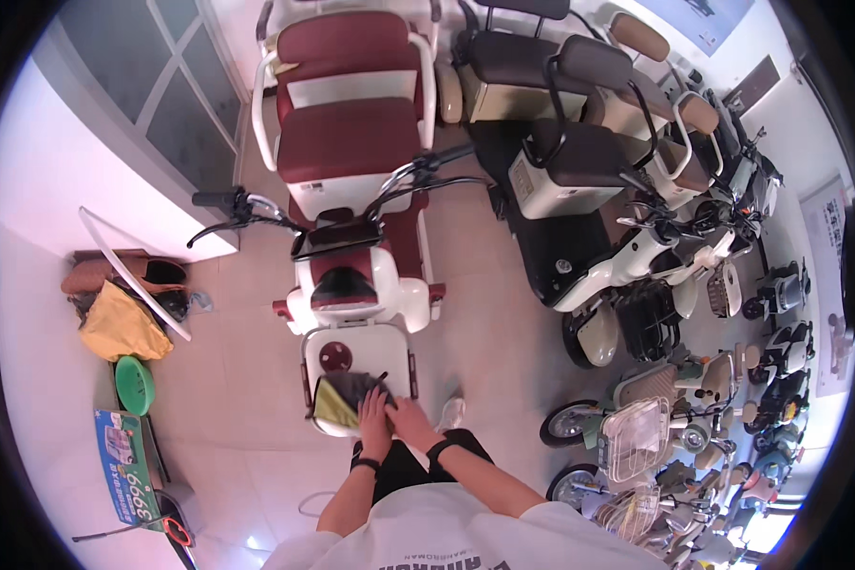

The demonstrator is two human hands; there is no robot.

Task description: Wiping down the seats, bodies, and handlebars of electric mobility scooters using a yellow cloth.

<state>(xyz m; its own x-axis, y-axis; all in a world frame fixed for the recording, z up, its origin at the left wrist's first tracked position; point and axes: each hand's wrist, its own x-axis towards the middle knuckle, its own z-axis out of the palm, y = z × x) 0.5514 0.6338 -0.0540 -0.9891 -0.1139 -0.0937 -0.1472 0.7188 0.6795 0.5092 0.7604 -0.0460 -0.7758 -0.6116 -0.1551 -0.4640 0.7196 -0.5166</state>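
Note:
A folded cloth [329,407], dark grey with a yellow-green part, lies on the near end of a white tray [380,344] at the front of a red and white electric tricycle [347,142]. My left hand [374,414] rests on the cloth's right part, its fingers stretched forward. Close beside it, my right hand [410,420] has its fingers curled at the cloth's right edge, gripping it; the fingertips are partly hidden. A round dark red disc [335,357] sits on the tray beyond the cloth. The handlebars [332,214] stand farther off.
Several electric scooters [579,190] crowd the right side, some with wire baskets [635,437]. Along the left wall are a yellow cloth bundle [128,323], a green basin [135,385] and a printed signboard [128,465]. My shoe [452,412] stands right of the tray.

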